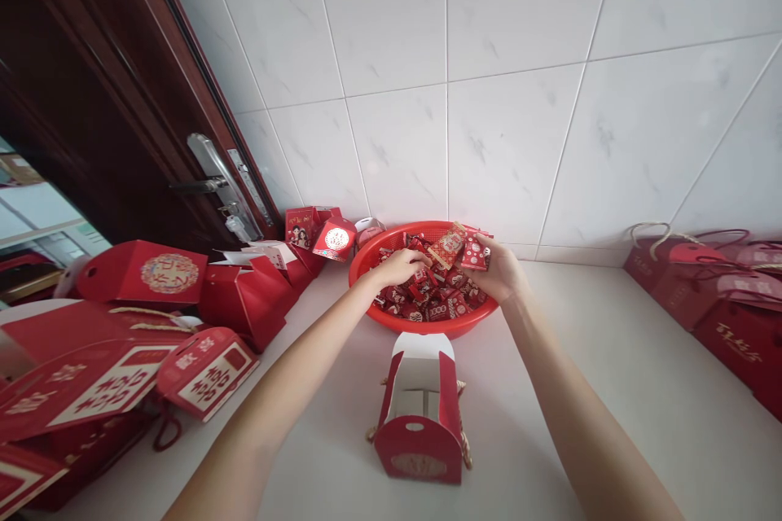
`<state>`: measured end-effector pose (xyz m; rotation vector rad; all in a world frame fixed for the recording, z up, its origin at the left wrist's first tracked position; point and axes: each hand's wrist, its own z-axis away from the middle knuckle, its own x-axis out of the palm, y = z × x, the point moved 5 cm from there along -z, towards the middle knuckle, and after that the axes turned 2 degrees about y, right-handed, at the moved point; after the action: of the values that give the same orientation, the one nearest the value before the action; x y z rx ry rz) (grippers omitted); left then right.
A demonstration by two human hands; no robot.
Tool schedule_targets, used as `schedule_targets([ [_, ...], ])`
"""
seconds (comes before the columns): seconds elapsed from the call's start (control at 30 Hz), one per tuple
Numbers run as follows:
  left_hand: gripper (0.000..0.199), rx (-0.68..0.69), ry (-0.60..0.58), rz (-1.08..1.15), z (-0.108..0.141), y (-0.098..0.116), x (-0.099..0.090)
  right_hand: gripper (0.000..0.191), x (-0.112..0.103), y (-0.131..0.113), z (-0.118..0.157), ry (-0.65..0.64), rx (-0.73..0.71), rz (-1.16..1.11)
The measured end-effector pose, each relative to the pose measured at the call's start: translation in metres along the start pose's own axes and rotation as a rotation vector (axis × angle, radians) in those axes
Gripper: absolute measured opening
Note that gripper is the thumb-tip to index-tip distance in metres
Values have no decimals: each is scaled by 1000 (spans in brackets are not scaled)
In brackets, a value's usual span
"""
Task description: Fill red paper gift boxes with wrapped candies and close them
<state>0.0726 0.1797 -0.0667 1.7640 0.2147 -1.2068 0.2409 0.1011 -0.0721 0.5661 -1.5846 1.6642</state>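
A red plastic basket (449,331) full of red-wrapped sweets (421,293) stands against the tiled wall. Over its left part my left hand (403,267) reaches in, fingers bent down among the wrappers; what they hold, if anything, is too small to name. At the basket's right side my right hand (499,273) is closed around red and gold packets (475,252), which stick out to the left of the fingers. Between my forearms, a red gift box (419,452) with rope handles stands with its top open and its white inside showing.
Red boxes and bags (164,273) crowd the left side beside a dark door (122,81) with a metal handle. More red bags (727,317) stand at the right edge. The white table (513,415) meets the tiled wall (507,138) behind the basket.
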Motion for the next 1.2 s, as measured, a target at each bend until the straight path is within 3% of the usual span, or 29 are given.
schedule_targets([
  [0.3,31,16,50,38,0,-1,-2,9,-3,0,-3,6,33,-4],
  [0.83,38,88,346,258,-3,1,-17,8,0,0,-1,-22,39,-22],
  [1.2,30,128,210,338,-2,7,-8,4,2,3,-1,-66,12,41],
])
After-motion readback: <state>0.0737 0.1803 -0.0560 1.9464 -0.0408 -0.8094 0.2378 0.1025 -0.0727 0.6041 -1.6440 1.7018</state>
